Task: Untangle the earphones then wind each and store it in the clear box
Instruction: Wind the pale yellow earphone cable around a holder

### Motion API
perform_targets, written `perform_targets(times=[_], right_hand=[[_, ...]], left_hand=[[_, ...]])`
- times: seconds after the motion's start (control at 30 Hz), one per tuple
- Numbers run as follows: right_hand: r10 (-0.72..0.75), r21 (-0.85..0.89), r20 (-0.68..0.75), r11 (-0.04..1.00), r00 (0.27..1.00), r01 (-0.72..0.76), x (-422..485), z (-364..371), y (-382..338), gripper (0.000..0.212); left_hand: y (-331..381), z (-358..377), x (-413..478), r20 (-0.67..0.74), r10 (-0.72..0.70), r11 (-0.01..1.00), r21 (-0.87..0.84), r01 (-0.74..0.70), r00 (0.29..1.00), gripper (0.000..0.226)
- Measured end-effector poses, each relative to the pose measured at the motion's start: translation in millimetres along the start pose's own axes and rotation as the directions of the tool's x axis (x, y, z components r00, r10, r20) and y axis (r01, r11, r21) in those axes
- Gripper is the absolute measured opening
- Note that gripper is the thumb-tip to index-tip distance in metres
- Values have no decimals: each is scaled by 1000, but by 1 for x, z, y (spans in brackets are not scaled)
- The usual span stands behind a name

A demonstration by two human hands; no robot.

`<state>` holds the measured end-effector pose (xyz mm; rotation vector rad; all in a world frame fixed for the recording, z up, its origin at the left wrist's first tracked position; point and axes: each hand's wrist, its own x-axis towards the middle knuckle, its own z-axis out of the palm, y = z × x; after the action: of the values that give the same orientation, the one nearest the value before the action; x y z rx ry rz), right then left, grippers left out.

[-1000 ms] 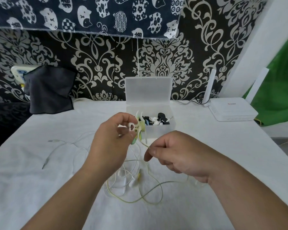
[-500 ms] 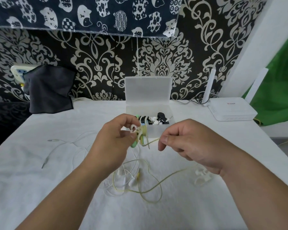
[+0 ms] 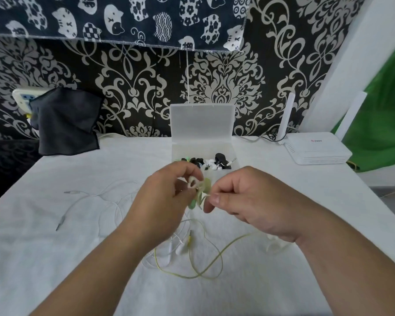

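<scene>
My left hand [image 3: 162, 201] pinches a small wound bundle of yellow-green earphone [image 3: 202, 190] above the table. My right hand [image 3: 251, 201] grips the same cable just right of the bundle, thumb and forefinger closed on it. The loose rest of the yellow-green cable [image 3: 205, 263] loops on the cloth below both hands. White earphones [image 3: 100, 197] lie tangled to the left, their plugs on the cloth. The clear box [image 3: 234, 153] stands open behind my hands, with several wound black, white and green earphones inside.
A white router [image 3: 317, 149] sits at the back right with its cables. A dark cloth [image 3: 64, 124] hangs over the table's back left edge. The table is covered in white cloth [image 3: 55, 258]. A patterned wall rises right behind the box.
My right hand has come up and left with the cable, closing in beside the bundle in my left hand. The loose loop on the table has shortened.
</scene>
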<state>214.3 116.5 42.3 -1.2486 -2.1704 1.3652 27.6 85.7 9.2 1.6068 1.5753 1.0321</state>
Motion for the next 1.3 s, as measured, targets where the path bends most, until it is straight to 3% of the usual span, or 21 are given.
perform_targets(times=[0.1, 0.17, 0.27, 0.43, 0.57, 0.73, 0.87, 1.17, 1.3], right_hand=[[6, 44, -111, 999, 994, -1, 6, 0, 6, 22], [55, 175, -191, 984, 980, -21, 7, -5, 11, 24], [103, 304, -290, 953, 952, -11, 7, -9, 16, 28], [137, 315, -426, 949, 894, 4, 12, -13, 25, 27], [175, 250, -386, 965, 906, -80, 15, -7, 28, 29], [204, 56, -118, 979, 972, -198, 15, 13, 25, 36], [168, 31, 16, 985, 986, -169, 12, 20, 17, 34], [131, 103, -8, 986, 991, -130, 8, 14, 13, 31], [105, 168, 28, 980, 994, -108, 8, 18, 8, 29]], left_hand=[[0, 4, -2, 82, 31, 992, 117, -41, 996, 31], [-1, 3, -3, 134, 4, 994, 107, -18, 991, 34], [2, 1, -3, 191, -14, 999, -38, 21, 982, 36], [4, 0, -3, 236, 20, 956, -289, 50, 972, 32], [7, 3, -4, 237, 65, 864, -499, 64, 969, 19], [2, 4, 2, 27, -40, 788, -614, 48, 999, 17], [-2, 0, 3, -83, -127, 852, -520, 65, 988, 24], [-5, -2, 5, -162, -142, 907, -417, 62, 976, 30], [-4, 0, 2, -196, -82, 975, -219, 38, 977, 30]])
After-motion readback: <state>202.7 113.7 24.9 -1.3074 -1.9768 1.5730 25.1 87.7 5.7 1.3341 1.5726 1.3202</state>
